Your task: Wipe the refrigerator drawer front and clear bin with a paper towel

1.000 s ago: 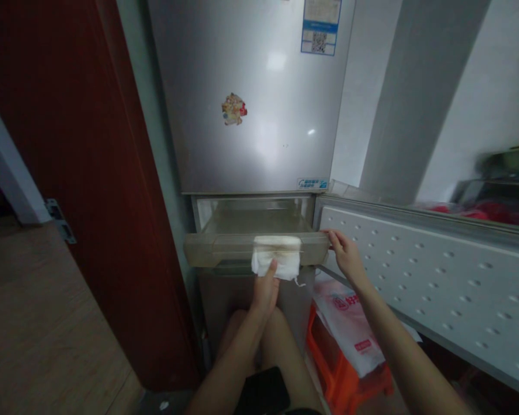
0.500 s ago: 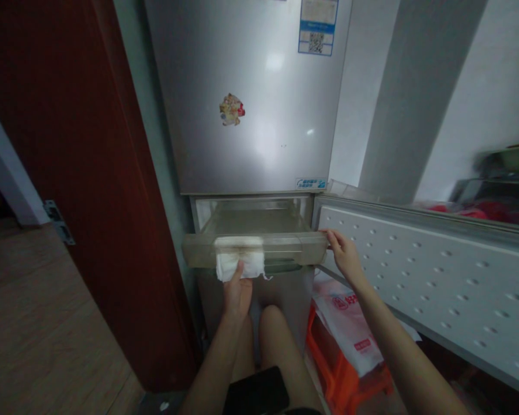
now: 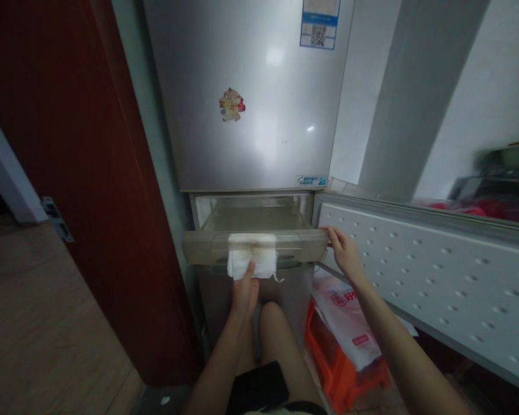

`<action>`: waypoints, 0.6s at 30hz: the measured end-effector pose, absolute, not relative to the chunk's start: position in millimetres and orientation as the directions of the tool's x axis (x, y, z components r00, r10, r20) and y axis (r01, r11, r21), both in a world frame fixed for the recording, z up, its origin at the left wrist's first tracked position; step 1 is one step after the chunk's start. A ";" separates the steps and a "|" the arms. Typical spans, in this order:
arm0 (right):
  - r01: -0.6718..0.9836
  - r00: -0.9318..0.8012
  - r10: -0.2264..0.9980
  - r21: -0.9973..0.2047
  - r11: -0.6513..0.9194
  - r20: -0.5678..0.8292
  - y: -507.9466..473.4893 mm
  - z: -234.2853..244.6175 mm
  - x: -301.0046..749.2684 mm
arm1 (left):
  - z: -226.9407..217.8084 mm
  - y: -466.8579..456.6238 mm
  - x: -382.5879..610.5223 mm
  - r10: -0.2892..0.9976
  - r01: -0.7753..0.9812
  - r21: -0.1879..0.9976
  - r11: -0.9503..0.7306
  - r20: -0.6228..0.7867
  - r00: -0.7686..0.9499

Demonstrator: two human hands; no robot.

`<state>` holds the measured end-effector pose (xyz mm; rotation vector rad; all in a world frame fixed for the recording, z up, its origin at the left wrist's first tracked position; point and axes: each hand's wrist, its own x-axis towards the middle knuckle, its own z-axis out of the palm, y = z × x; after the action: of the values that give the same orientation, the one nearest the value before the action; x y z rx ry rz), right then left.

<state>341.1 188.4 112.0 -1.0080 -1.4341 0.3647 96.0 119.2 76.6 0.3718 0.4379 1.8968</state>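
A pulled-out, see-through fridge drawer (image 3: 203, 246) juts from the open middle compartment of a silver fridge (image 3: 259, 115). My left hand (image 3: 245, 291) grips a folded white cloth (image 3: 251, 262) by its lower edge, thumb on top. The cloth lies against the drawer's front and has a brownish stain near its upper part. A loose thread hangs from its right corner. My right hand (image 3: 342, 251) pinches the right end of the drawer front, fingers closed on it.
The compartment's door (image 3: 415, 265) stands swung out to the right. Below it, a white plastic bag (image 3: 346, 323) lies on an orange stool (image 3: 341, 386). A dark red door (image 3: 82, 173) is at the left. A black phone (image 3: 259, 389) rests on my thighs.
My left hand has slid the cloth a short way to the right along the drawer front. The right hand keeps its hold on the drawer's end.
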 end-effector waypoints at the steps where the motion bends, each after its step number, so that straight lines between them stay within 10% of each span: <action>1: 0.350 0.167 0.748 -0.748 0.564 0.642 188.5 112.1 341.1 | 75.5 118.2 97.3 0.938 -0.820 0.471 -0.325 0.048 -0.344; 18: 0.349 0.157 0.753 -0.749 0.563 0.639 187.8 111.6 340.9 | 74.0 109.6 94.9 0.934 -0.820 0.478 -0.315 0.003 -0.357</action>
<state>340.9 187.8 111.6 -1.0070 -1.4446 0.3738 94.9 109.6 74.0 0.3342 0.4790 1.8907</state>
